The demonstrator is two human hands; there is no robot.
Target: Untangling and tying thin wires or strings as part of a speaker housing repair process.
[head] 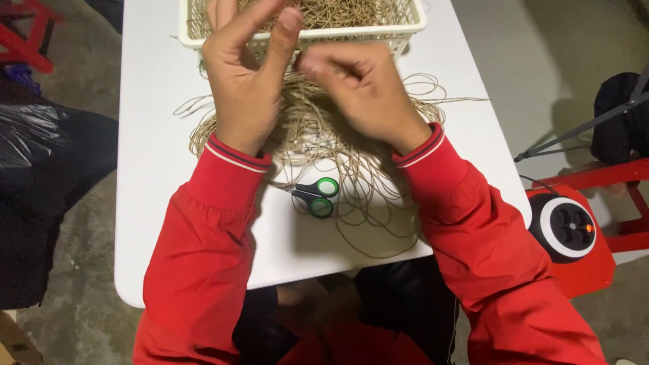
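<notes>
Both hands, left (245,81) and right (362,88), raised over tangled twine (324,142); green-handled scissors (316,196) beneath; white basket (405,23) beyond.

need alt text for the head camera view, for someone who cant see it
Two hands in red sleeves, the left hand and right hand, work close together over a loose tangle of tan twine on a white table. Green-handled scissors lie near the table's front edge, and a white basket of more twine sits behind the hands.

A loose tangle of tan twine (318,135) sprawls in loops over the white tabletop (155,135), its upper part hidden behind both raised hands.
</notes>
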